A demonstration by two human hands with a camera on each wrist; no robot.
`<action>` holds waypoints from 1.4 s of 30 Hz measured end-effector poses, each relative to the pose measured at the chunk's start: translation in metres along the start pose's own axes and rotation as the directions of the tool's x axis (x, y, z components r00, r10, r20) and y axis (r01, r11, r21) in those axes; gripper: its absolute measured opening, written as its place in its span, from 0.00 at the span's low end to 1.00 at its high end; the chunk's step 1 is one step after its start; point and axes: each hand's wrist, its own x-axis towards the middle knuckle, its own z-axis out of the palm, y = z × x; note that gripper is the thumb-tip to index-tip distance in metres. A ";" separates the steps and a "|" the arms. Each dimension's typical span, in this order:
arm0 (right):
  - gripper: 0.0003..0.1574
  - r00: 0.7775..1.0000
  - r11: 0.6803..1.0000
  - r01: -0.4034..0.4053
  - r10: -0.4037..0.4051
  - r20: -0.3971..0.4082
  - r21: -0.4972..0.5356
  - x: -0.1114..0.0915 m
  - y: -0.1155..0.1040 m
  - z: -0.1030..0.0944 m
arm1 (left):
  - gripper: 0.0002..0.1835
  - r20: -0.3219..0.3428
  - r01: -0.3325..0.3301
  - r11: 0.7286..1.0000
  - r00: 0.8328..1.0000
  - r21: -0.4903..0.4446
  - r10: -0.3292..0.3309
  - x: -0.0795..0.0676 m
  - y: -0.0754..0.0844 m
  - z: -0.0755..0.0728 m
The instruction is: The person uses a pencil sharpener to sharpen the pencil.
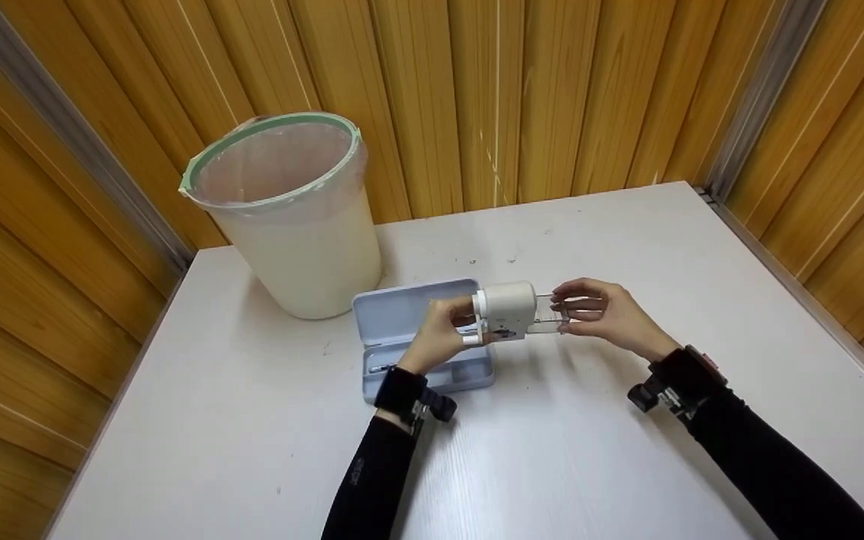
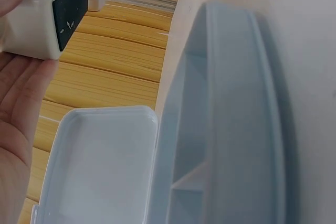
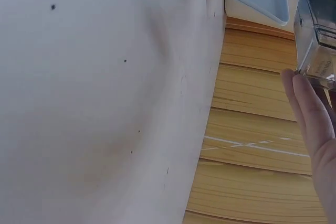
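My left hand (image 1: 438, 336) grips a cream-white pencil sharpener (image 1: 508, 306), held sideways over a light-blue pencil case (image 1: 402, 311). In the left wrist view the thumb is on one face of the sharpener, the fingers lie under it, and its dark end (image 2: 71, 11) carries pale specks. At the right end of the sharpener is a clear plastic shavings container (image 1: 550, 319). My right hand (image 1: 606, 313) holds this container between thumb and fingers. The right wrist view shows fingertips at the corner of the clear container (image 3: 317, 40). The pencil case lies open, its lid tilted back.
A tall white bin (image 1: 312, 247) with a green rim and a clear liner stands at the back left. A small pen-like item (image 1: 381, 368) lies in the case's tray. Wooden-slat walls (image 1: 477, 97) enclose the white table (image 1: 252, 450), which has small specks on it.
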 end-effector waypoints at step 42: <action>0.42 1.000 0.999 -0.029 0.029 0.008 -0.036 0.001 -0.001 0.024 | 0.29 0.022 0.032 0.999 0.999 0.020 -0.032 0.002 0.001 0.025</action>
